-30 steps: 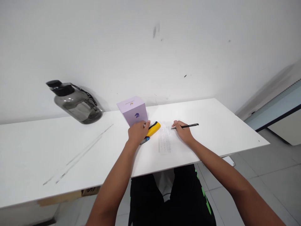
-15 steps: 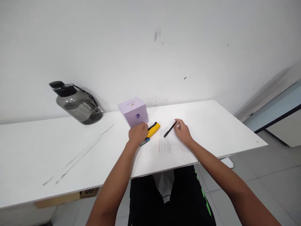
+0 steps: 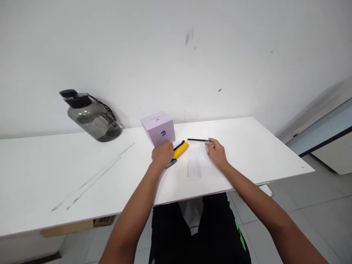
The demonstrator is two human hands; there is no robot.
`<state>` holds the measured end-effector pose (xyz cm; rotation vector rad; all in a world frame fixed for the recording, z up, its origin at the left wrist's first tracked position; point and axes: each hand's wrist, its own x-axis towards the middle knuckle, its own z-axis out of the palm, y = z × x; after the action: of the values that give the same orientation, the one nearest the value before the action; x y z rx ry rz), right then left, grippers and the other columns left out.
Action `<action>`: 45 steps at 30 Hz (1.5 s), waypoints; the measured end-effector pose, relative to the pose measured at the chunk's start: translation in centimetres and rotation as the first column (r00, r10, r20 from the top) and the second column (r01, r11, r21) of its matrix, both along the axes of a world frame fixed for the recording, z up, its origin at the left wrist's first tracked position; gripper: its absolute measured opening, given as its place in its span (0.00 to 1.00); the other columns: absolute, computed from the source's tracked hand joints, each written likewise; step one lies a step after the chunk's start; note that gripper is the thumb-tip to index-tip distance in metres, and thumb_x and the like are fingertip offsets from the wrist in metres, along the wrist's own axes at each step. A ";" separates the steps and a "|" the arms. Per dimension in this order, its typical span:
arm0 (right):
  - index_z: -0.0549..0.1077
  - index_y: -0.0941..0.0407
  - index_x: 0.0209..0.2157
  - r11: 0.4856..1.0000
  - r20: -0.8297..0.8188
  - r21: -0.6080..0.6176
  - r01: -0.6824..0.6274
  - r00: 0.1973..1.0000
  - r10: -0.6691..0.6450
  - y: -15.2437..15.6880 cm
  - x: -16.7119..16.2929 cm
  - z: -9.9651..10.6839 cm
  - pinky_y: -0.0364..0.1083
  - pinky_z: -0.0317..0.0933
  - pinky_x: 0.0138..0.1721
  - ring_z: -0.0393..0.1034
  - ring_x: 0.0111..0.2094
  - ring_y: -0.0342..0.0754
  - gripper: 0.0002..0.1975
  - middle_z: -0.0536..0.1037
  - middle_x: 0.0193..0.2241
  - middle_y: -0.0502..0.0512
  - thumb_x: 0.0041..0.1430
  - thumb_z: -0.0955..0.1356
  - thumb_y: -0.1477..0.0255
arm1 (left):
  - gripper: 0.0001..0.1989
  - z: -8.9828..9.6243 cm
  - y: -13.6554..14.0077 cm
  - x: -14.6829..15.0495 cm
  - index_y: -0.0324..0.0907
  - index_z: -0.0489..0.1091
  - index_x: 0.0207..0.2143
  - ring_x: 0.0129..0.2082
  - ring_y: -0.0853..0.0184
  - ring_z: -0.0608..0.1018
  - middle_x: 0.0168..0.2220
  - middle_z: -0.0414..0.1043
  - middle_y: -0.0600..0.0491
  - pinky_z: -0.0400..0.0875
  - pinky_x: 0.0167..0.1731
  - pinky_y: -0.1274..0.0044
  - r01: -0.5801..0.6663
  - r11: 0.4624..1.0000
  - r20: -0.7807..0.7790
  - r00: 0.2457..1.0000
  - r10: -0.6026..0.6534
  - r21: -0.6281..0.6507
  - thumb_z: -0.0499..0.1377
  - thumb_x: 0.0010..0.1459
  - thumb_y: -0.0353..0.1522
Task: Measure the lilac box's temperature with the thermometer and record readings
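My left hand [image 3: 162, 154] is closed over a yellow-and-black handheld tool [image 3: 180, 149], which has a thick handle pointing away to the right. A grey end with a blue spot shows below my knuckles; my hand covers the middle of the tool. Right behind that hand stands a lilac box [image 3: 161, 132] with a dark blue emblem. In my right hand [image 3: 217, 153] a slim black pen [image 3: 198, 139] is pinched at one end, its other end pointing left. A small thin sheet with faint writing [image 3: 195, 165] lies between my hands.
A large grey translucent bottle [image 3: 95, 119] with a black cap stands at the left by the wall. Dark scuff lines [image 3: 101, 172] cross the white table [image 3: 132, 194]. The table's right edge is near a low pale unit [image 3: 330, 146].
The pen has swung in my right fingers from slanting down toward me to lying nearly level, pointing left. My left hand stays on the tool. The view has shifted slightly.
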<state>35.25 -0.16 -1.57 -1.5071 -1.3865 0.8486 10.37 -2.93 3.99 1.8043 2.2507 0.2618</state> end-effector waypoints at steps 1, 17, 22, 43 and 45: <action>0.75 0.56 0.57 1.000 0.015 -0.001 -0.010 1.000 0.010 0.0 0.1 -0.1 0.52 0.69 0.43 0.72 0.28 0.47 0.27 0.85 0.46 0.60 0.63 0.66 0.56 | 0.25 0.0 0.0 0.0 0.45 0.74 0.50 0.45 0.51 0.84 0.46 0.84 0.43 0.73 0.41 0.65 0.004 1.000 -0.005 1.000 -0.004 0.003 0.39 0.73 0.38; 0.72 0.59 0.66 0.638 0.927 0.249 -0.729 0.370 0.062 -2.3 -10.3 4.9 0.73 0.39 0.75 0.67 0.62 0.66 0.30 0.82 0.51 0.67 0.64 0.63 0.84 | 0.24 -0.5 -0.6 -0.9 0.45 0.74 0.51 0.44 0.55 0.84 0.44 0.84 0.45 0.73 0.45 0.68 0.153 0.943 0.038 0.984 -0.171 0.296 0.38 0.75 0.39; 0.65 0.59 0.72 0.723 0.905 0.192 -0.663 0.405 0.131 -1.8 -11.6 5.0 0.72 0.49 0.70 0.71 0.50 0.64 0.37 0.82 0.47 0.67 0.61 0.67 0.81 | 0.23 -1.1 -0.8 -2.0 0.45 0.76 0.50 0.48 0.56 0.83 0.49 0.83 0.43 0.72 0.54 0.66 0.059 0.833 0.088 0.988 -0.128 0.550 0.42 0.72 0.38; 0.71 0.51 0.53 0.927 -0.578 0.157 -0.340 0.730 0.366 -0.3 -9.7 2.5 0.52 0.70 0.46 0.74 0.40 0.51 0.31 0.79 0.39 0.51 0.47 0.76 0.61 | 0.39 -6.0 5.2 -7.7 0.47 0.65 0.53 0.59 0.56 0.78 0.58 0.74 0.42 0.72 0.62 0.61 -0.556 0.705 0.882 0.413 -0.225 0.440 0.77 0.45 0.49; 0.70 0.50 0.48 0.938 -0.595 0.153 -0.311 0.729 0.339 -0.4 -9.7 2.6 0.50 0.69 0.44 0.72 0.37 0.49 0.27 0.76 0.35 0.48 0.46 0.76 0.62 | 0.42 -6.3 5.0 -7.6 0.46 0.66 0.53 0.58 0.54 0.77 0.58 0.74 0.42 0.71 0.61 0.58 -0.523 0.731 0.867 0.459 -0.193 0.439 0.79 0.39 0.48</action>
<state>25.53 -0.53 1.02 -0.8215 -1.1586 1.3771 2.76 2.12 -2.26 1.0746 1.5490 1.8096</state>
